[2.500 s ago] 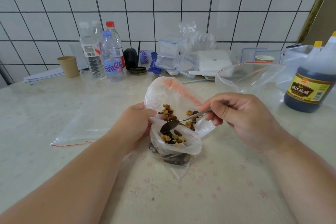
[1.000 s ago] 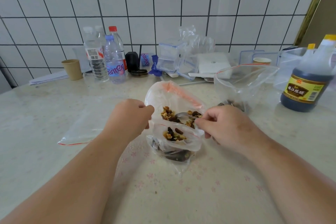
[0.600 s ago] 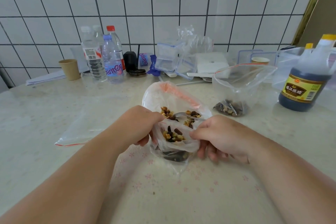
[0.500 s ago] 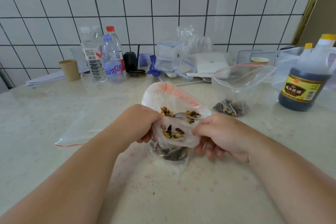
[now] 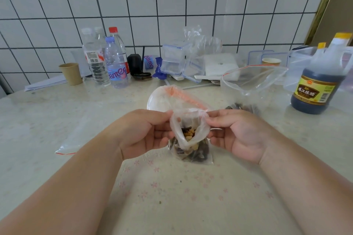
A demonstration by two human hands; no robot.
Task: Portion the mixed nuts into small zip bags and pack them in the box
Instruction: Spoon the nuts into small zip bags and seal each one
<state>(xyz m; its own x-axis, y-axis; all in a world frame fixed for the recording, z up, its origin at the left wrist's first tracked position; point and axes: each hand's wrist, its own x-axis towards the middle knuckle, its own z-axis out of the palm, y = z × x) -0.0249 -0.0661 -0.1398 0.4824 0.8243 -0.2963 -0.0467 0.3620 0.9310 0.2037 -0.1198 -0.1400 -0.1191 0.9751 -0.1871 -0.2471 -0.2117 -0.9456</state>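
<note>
Pale, marble-patterned tabletop (image 5: 172, 206) with faint pink flower prints fills the near view, and two bare forearms reach in over it from the bottom corners. Just beyond, the left hand (image 5: 142, 133) and right hand (image 5: 236, 135) face each other, palms partly turned up, each pinching one side of the mouth of a small zip bag (image 5: 188, 133) between thumb and curled fingers. That bag is held upright between the hands, its mouth pulled open, its bottom resting on or just above the table. Mixed nuts (image 5: 188, 135), yellow and dark brown, show inside it and through its clear lower part.

Directly behind it stands a larger cloudy plastic bag (image 5: 162, 99) with an orange-red zip strip. To the right, a second clear zip bag (image 5: 248, 86) stands open with a red-edged rim and a few dark nuts at its bottom. On the left, an empty zip bag (image 5: 76, 139) lies flat on the table.

Further right is a dark vinegar bottle (image 5: 317, 86) with a yellow cap. Along the tiled wall (image 5: 172, 5) at the back stand water bottles (image 5: 107, 59), a brown paper cup (image 5: 70, 73), stacked clear lidded boxes (image 5: 174, 59) and some crumpled plastic wrap.
</note>
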